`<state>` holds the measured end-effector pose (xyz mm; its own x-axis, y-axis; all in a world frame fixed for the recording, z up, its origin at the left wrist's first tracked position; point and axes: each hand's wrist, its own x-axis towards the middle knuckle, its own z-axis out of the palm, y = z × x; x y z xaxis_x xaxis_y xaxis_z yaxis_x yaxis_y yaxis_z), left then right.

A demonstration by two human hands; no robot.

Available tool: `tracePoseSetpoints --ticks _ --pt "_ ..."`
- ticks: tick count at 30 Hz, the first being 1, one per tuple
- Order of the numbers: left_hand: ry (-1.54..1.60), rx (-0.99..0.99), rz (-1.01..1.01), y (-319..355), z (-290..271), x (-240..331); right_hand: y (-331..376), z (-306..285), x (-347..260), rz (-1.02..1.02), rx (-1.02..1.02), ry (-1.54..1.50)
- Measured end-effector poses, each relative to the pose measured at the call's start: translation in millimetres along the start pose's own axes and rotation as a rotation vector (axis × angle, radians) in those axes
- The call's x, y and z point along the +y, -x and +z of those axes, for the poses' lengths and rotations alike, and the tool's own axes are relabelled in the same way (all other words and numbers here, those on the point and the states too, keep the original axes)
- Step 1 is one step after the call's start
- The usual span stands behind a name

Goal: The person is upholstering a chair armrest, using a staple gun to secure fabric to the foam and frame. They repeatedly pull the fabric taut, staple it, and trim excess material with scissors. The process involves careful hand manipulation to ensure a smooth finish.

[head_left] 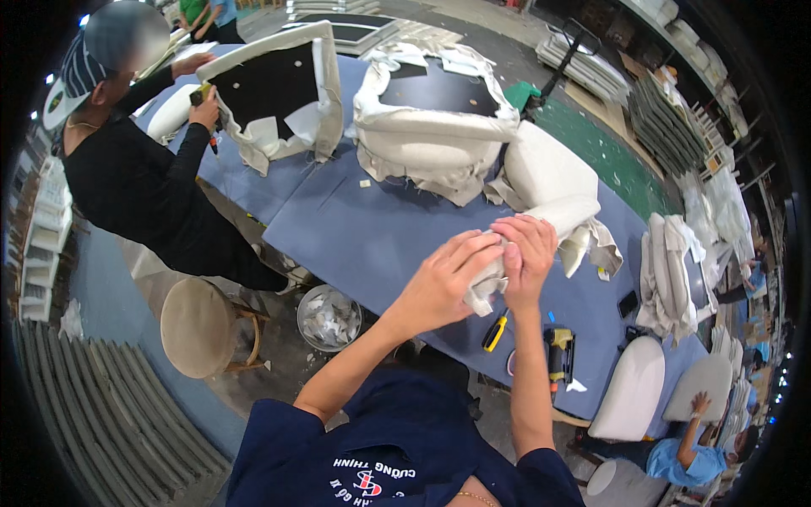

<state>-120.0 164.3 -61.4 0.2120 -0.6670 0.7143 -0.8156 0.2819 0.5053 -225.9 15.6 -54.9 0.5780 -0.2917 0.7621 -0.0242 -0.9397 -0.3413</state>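
Both hands up close at centre: left hand (443, 283) and right hand (525, 253) both pinch cream upholstery fabric (485, 287), bunched between them. Fabric runs on to a cream chair-seat cushion (549, 182) at 1 o'clock on the blue bench (372, 237). Yellow-handled screwdriver (494, 331) at 6 o'clock.

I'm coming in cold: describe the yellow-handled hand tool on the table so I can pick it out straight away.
Start at the big blue-covered worktable and go to its near edge, just below the person's left hand and right hand, which pinch cream fabric. The screwdriver lies flat there, slanted. Its slim yellow-and-black handle sets it apart from the bulkier yellow-and-black staple gun to its right.
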Motion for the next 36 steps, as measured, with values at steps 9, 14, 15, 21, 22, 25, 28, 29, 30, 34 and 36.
tracePoseSetpoints --ticks 9,14,15,21,22,25,28,29,30,34,36 --pt "-0.065 0.117 0.012 21 2 -7 108 -3 -64 0.569 0.116 -0.453" --pt "-0.001 -0.081 -0.09 12 -7 4 110 5 -62 1.089 0.135 -1.215" --pt "0.06 -0.131 -0.115 12 -14 8 104 9 -58 1.055 0.17 -1.244" --pt "0.123 -0.236 -0.423 -4 -27 18 66 -2 -72 1.172 0.295 -1.39" --pt "0.233 -0.199 -0.508 -7 -21 17 65 -1 -72 1.168 0.236 -1.355" --pt "0.479 -0.042 -0.617 -13 3 4 63 10 -71 1.126 0.274 -1.22" --pt "0.723 -0.036 -0.661 -12 -1 -8 58 29 -75 1.064 0.349 -1.043" --pt "0.727 -0.04 -0.665 -13 -4 -11 62 34 -72 1.036 0.324 -1.001" --pt "0.731 -0.043 -0.669 -14 -7 -13 65 40 -71 1.007 0.298 -0.959" --pt "0.706 -0.041 -0.643 -14 -8 -26 74 71 -66 0.867 0.378 -0.932" --pt "0.586 -0.096 -0.661 -13 -14 -23 79 73 -64 0.852 0.389 -0.957"
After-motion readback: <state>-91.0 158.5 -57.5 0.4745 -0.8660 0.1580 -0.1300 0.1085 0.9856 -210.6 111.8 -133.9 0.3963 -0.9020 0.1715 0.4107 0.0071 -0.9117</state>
